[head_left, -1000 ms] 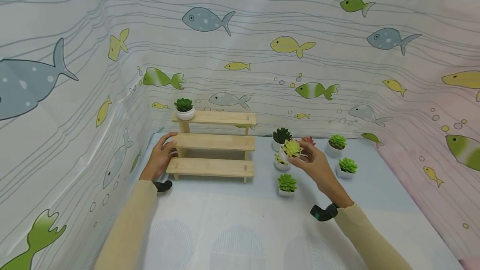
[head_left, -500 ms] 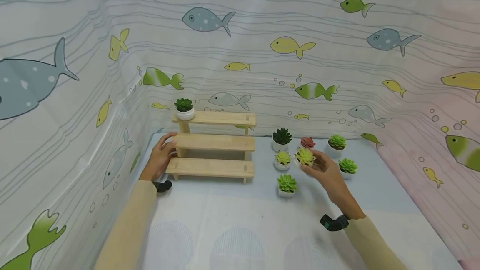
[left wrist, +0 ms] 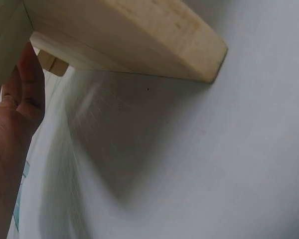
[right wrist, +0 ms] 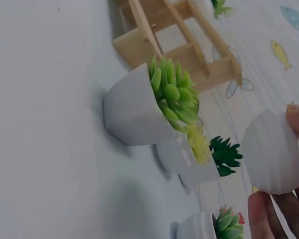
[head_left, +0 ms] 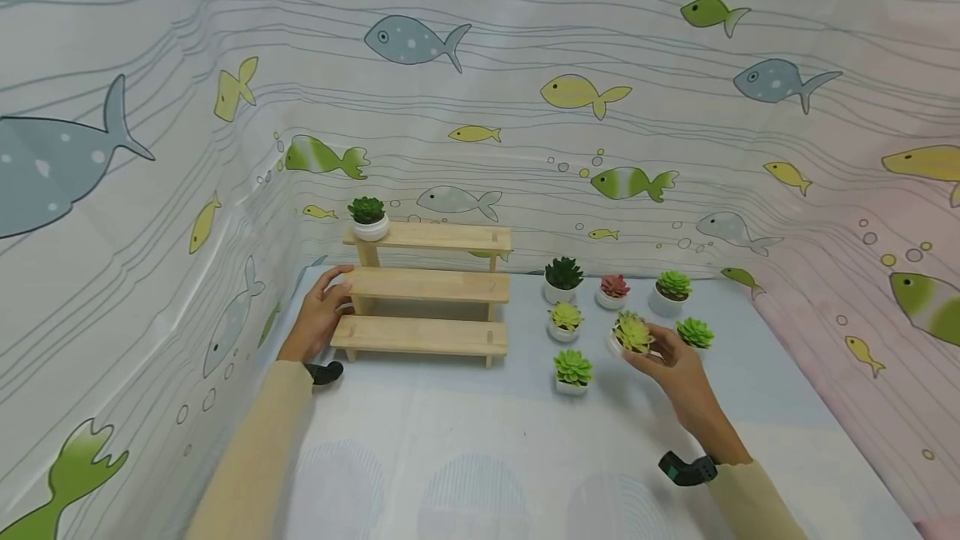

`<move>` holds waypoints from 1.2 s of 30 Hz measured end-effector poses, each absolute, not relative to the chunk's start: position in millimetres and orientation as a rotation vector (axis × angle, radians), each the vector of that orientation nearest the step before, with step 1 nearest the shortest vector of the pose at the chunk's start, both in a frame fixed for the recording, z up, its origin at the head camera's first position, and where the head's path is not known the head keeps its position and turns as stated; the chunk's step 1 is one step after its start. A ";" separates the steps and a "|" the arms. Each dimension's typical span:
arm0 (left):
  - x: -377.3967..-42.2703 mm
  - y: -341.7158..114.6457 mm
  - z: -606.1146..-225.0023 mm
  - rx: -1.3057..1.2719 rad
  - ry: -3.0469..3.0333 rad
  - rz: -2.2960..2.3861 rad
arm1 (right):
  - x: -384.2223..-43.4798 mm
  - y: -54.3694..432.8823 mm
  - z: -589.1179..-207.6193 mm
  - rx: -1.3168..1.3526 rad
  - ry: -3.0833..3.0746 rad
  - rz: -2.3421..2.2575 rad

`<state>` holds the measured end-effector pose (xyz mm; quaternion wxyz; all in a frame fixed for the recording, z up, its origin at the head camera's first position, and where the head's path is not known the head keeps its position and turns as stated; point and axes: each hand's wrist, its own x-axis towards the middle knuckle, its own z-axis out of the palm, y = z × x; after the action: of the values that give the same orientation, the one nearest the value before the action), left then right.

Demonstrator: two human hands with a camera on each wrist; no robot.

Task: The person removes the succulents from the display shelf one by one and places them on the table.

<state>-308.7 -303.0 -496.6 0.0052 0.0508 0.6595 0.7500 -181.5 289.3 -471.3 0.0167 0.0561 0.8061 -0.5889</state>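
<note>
My right hand (head_left: 678, 369) pinches a small white pot with a yellow-green succulent (head_left: 633, 333) between thumb and fingers. Seen from the right wrist, that ribbed pot (right wrist: 271, 152) hangs off the table. A three-tier wooden plant stand (head_left: 427, 283) stands to the left, and my left hand (head_left: 318, 315) grips the left end of its middle shelf. In the left wrist view the left fingers (left wrist: 27, 84) reach up against the wood (left wrist: 134, 37); the thumb is hidden there. A dark green succulent in a round white pot (head_left: 370, 219) sits on the top shelf's left end.
Around the held pot stand a dark green succulent (head_left: 562, 277), a yellow-green one (head_left: 565, 320), a bright green one (head_left: 573, 369), a red one (head_left: 613, 290), and two more green ones (head_left: 671, 292) at right. Fish-print cloth (head_left: 525, 157) hangs behind.
My right hand has carried the yellow-green succulent rightward and nearer, away from the other yellow-green pot, uncovering the red succulent. The left hand and the stand have stayed put.
</note>
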 end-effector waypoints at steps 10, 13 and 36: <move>-308.5 -303.7 -498.8 0.157 2.053 2.367 | -172.5 303.8 -484.8 0.237 2.549 -1.746; -308.2 -303.3 -498.7 0.152 2.045 2.375 | -169.4 306.8 -490.1 0.237 2.550 -1.733; -313.9 -302.1 -502.0 0.140 2.026 2.387 | -155.2 323.5 -518.0 0.360 2.528 -1.633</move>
<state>-313.9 -302.1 -502.0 0.0038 0.0446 0.6463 0.7618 -155.2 323.5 -518.0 0.0551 0.1185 0.8327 -0.5380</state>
